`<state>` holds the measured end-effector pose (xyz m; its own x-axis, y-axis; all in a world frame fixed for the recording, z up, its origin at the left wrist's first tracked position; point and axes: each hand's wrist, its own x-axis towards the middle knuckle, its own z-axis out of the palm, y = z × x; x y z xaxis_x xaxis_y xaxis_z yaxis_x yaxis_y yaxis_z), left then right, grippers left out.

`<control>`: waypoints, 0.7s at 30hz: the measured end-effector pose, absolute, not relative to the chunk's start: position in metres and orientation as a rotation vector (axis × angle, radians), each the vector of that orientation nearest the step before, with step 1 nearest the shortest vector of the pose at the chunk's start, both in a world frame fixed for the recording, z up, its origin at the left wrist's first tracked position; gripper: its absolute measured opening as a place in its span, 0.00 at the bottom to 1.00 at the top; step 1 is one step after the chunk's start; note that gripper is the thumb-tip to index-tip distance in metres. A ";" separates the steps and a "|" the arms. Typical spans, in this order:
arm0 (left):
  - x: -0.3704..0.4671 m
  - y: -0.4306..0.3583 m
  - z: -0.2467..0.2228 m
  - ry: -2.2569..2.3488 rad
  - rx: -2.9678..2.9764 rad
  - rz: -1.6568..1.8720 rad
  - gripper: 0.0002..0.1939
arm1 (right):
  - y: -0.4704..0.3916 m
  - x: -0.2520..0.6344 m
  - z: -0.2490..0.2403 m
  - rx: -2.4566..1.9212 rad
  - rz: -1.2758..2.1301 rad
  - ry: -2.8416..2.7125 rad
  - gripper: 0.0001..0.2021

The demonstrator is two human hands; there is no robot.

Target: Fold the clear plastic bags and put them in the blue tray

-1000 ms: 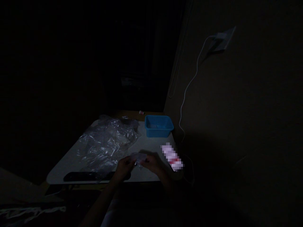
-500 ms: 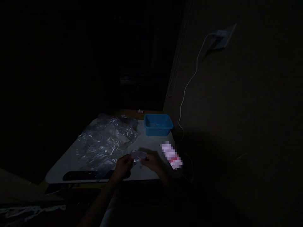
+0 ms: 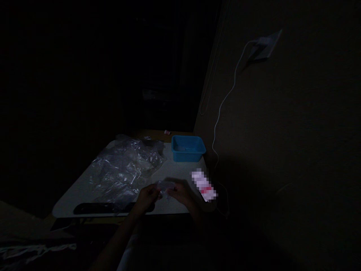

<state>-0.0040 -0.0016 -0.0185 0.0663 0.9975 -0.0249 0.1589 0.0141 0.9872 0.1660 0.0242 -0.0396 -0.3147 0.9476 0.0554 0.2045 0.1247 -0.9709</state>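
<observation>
Between my two hands, over the front part of the white table [image 3: 172, 206], is a small crumpled clear plastic piece [image 3: 166, 185]. My left hand [image 3: 147, 196] pinches its left side, fingers closed. On its right side the fingers of my right hand [image 3: 181, 192] are closed too. A large heap of clear plastic bags [image 3: 126, 165] covers the left of the table, close to my left hand. The blue basin [image 3: 188, 150] stands at the back right, beyond my hands. The scene is very dark, so fine detail is lost.
A lit, pixelated phone-like object [image 3: 204, 186] lies at the table's right edge. A white cable [image 3: 221, 107] runs down the wall from a plug [image 3: 263, 41]. Behind the table a small pink-and-white item [image 3: 167, 132] lies on a wooden surface. A dark slot [image 3: 96, 208] marks the front edge.
The picture is slightly darker, and the view has shifted a little. My hands keep their hold on the small plastic piece, which has changed shape slightly.
</observation>
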 end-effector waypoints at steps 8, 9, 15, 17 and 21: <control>-0.001 0.005 -0.010 1.170 1.302 1.188 0.25 | 0.024 0.166 -0.038 -1.141 1.253 -1.662 0.09; 0.001 0.006 -0.007 1.201 1.307 1.175 0.24 | 0.024 0.166 -0.038 -1.152 1.256 -1.655 0.09; 0.012 0.012 -0.002 1.337 1.377 1.152 0.17 | 0.022 0.165 -0.033 -1.128 1.333 -1.554 0.13; 0.016 0.010 -0.002 1.310 1.371 1.164 0.17 | 0.021 0.166 -0.030 -1.059 1.338 -1.514 0.16; 0.022 0.006 0.003 1.252 1.331 1.143 0.18 | 0.021 0.169 -0.028 -1.037 1.323 -1.467 0.19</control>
<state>0.0223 0.0063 0.0032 0.0395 0.9989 0.0235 0.1144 -0.0279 0.9930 0.1694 0.0212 -0.0279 -0.2649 0.9614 0.0748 0.0251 0.0844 -0.9961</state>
